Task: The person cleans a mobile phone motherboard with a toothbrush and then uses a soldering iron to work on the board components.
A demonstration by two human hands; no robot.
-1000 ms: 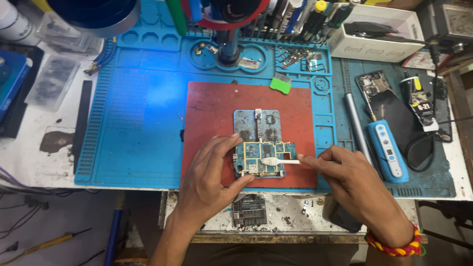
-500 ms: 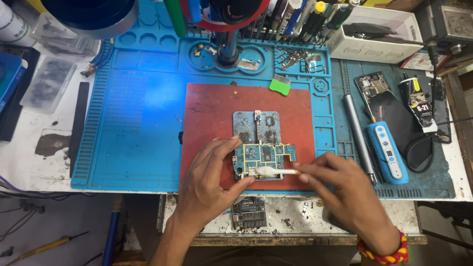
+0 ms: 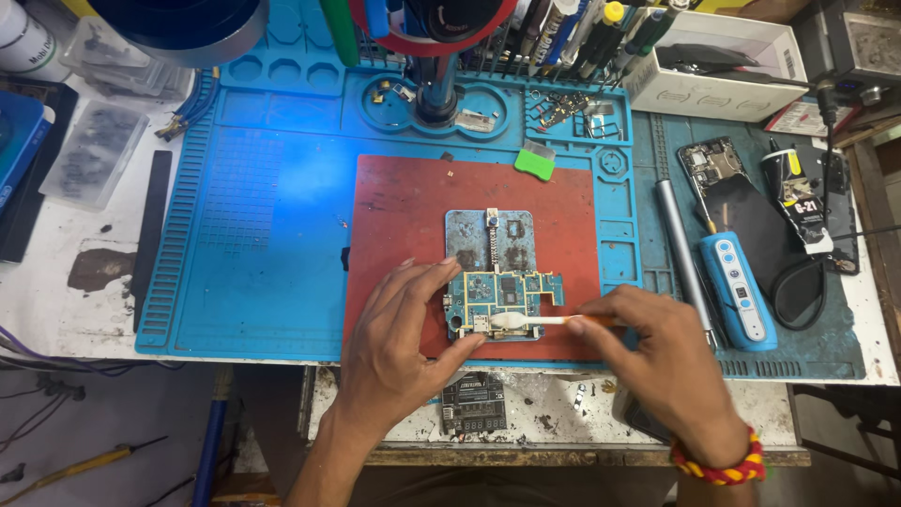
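A small blue-green circuit board (image 3: 502, 299) lies on a grey metal holder plate (image 3: 488, 239) in the middle of a red mat (image 3: 404, 216). My left hand (image 3: 399, 352) pinches the board's lower left edge between thumb and fingers. My right hand (image 3: 662, 361) holds a cotton swab (image 3: 530, 322) by its stick. The swab's white tip rests on the board's lower edge. A red and yellow band circles my right wrist.
The red mat lies on a blue work mat (image 3: 263, 235) with parts trays at the back. A microscope post (image 3: 436, 89) stands behind. To the right lie a silver rod (image 3: 680, 253), a blue tool (image 3: 737, 291), an opened phone (image 3: 718, 178) and a white box (image 3: 713, 70). A small display module (image 3: 474, 404) sits below.
The view has shifted slightly. My right hand has slid the swab a little left along the board's lower edge. My left hand keeps its hold on the board.
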